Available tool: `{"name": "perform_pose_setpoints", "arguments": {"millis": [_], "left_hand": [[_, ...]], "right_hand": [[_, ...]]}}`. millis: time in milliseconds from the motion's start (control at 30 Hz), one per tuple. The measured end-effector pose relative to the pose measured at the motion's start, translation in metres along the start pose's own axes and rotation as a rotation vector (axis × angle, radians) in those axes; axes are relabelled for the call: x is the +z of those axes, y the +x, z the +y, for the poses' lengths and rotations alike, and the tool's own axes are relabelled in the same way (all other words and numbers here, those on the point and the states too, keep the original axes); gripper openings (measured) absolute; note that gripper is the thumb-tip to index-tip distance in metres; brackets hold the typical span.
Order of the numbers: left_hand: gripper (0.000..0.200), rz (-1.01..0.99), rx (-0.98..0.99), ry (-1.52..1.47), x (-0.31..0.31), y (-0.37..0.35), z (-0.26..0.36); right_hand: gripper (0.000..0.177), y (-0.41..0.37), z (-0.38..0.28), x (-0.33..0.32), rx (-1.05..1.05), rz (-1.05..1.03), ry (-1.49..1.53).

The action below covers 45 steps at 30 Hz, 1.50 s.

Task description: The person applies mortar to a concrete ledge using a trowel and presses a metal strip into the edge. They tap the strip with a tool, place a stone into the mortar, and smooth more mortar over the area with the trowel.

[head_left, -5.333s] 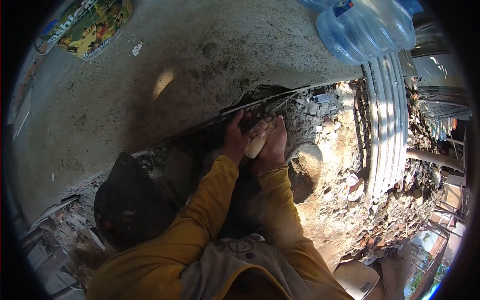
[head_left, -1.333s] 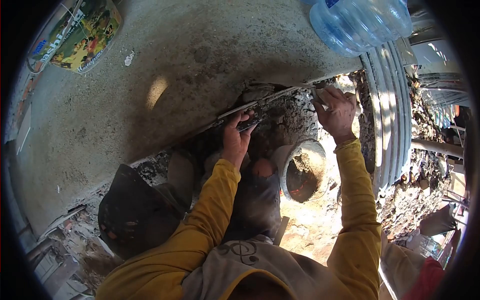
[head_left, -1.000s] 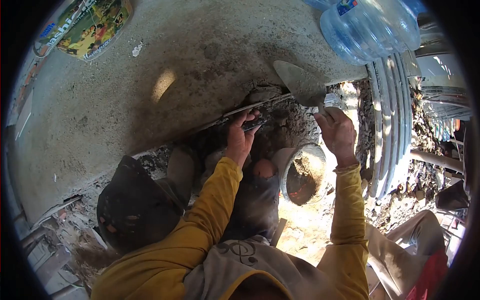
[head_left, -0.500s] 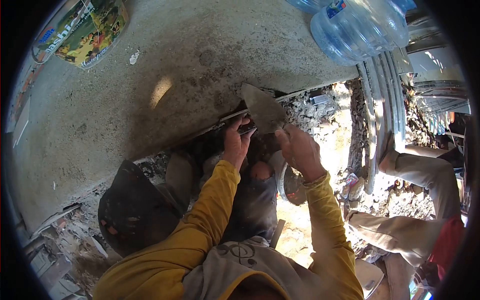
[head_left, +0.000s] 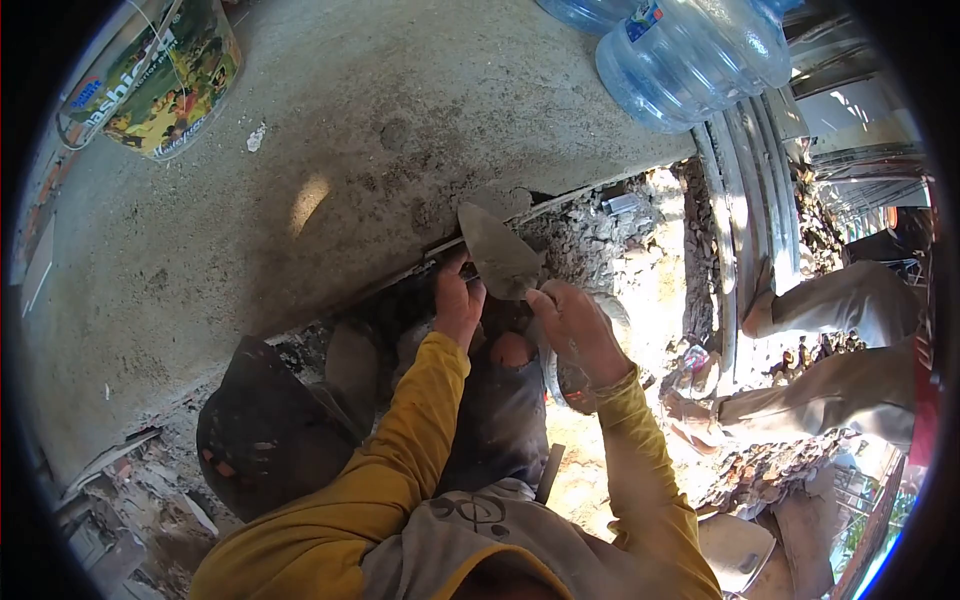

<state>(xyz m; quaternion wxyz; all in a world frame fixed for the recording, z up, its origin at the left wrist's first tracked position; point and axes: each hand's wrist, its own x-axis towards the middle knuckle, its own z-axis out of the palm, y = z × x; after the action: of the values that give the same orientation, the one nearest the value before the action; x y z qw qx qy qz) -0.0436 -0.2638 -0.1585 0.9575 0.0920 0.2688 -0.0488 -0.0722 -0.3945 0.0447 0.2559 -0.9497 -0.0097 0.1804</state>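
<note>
R hand point(head_left: 582, 328) grips pointed grey-metal trowel point(head_left: 498, 255), prob. angled for reach over flat grey concrete slab point(head_left: 330, 120); L hand point(head_left: 458, 308): grip unclear.

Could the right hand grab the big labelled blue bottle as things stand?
Probably not: the right hand holds a trowel, and the bottle lies well away, over on the concrete slab.

Well ahead and left of the left hand point(head_left: 458, 308) sits a plastic bucket with a green-and-yellow printed label point(head_left: 170, 90). Ahead and right of the right hand point(head_left: 578, 330) is a translucent blue ribbed plastic jug point(head_left: 690, 70), part of another point(head_left: 590, 14) beside it. Farther right are long grey ridged strips point(head_left: 745, 200) and another person's beige-trousered legs point(head_left: 835, 395).
</note>
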Motion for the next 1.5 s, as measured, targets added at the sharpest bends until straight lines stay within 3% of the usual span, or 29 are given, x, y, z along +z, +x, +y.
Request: {"name": "perform_pose_setpoints", "arguments": {"millis": [167, 300, 333, 367, 500, 567, 633, 733, 767, 800, 867, 900, 933, 1067, 1167, 1233, 1300, 1367, 1500], "left_hand": [[0.008, 0.045, 0.047, -0.046, 0.000, 0.002, -0.002], [0.008, 0.078, 0.024, -0.051, 0.002, 0.001, 0.000], [0.005, 0.073, 0.038, -0.050, 0.003, 0.001, 0.000], [0.004, 0.069, 0.049, -0.046, 0.003, 0.001, 0.000], [0.004, 0.028, 0.048, -0.054, 0.002, 0.002, 0.002], [0.005, 0.022, 0.001, -0.001, 0.001, 0.000, 0.004], [0.004, 0.054, 0.015, 0.007, 0.012, -0.003, 0.008], [0.004, 0.019, 0.015, 0.015, 0.007, 0.002, 0.010], [0.005, 0.044, 0.008, -0.006, 0.008, 0.000, 0.011], [0.006, 0.040, 0.018, 0.004, 0.006, 0.000, 0.012], [0.007, 0.029, 0.013, -0.009, 0.007, -0.001, 0.009], [0.008, 0.040, 0.016, -0.008, 0.006, 0.000, 0.009], [0.007, 0.024, 0.009, 0.001, 0.005, 0.003, 0.009], [0.007, -0.002, 0.023, 0.050, 0.003, 0.000, 0.011], [0.008, 0.004, 0.044, 0.113, 0.007, -0.003, 0.011], [0.009, 0.008, 0.045, 0.121, 0.009, -0.003, 0.012], [0.010, 0.043, 0.030, 0.096, 0.009, -0.003, 0.011], [0.012, 0.031, 0.040, 0.104, 0.006, -0.004, 0.012], [0.011, -0.001, 0.032, 0.113, 0.008, -0.005, 0.012]], "right_hand": [[0.038, -0.008, 0.064, -0.054, 0.215, 0.294, -0.283], [0.038, -0.054, 0.094, -0.081, 0.471, 0.218, 0.038], [0.035, -0.071, 0.112, -0.078, 0.418, 0.230, 0.035], [0.031, -0.089, 0.134, -0.073, 0.248, 0.230, -0.084], [0.034, -0.129, 0.128, -0.055, 0.616, 0.133, -0.349], [0.032, -0.141, 0.136, -0.032, 0.579, 0.197, -0.428], [0.029, -0.152, 0.187, 0.009, 0.283, 0.413, -0.492], [0.025, -0.132, 0.181, 0.039, 0.276, 0.277, -0.450], [0.027, -0.120, 0.168, 0.043, 0.373, 0.033, -0.485], [0.026, -0.117, 0.167, 0.056, 0.314, -0.024, -0.359], [0.034, -0.116, 0.139, 0.043, 0.366, -0.019, -0.520], [0.033, -0.119, 0.155, 0.046, 0.328, 0.000, -0.451], [0.026, -0.118, 0.136, 0.028, 0.397, -0.122, -0.420], [0.031, -0.133, 0.164, 0.034, 0.362, -0.108, -0.352], [0.034, -0.139, 0.156, 0.029, 0.419, -0.017, -0.159], [0.036, -0.139, 0.172, 0.033, 0.522, -0.088, -0.112], [0.040, -0.147, 0.199, 0.040, 0.397, -0.024, -0.121], [0.038, -0.151, 0.208, 0.038, 0.443, -0.154, 0.238], [0.029, -0.167, 0.192, 0.020, 0.420, -0.066, 0.446]]}}
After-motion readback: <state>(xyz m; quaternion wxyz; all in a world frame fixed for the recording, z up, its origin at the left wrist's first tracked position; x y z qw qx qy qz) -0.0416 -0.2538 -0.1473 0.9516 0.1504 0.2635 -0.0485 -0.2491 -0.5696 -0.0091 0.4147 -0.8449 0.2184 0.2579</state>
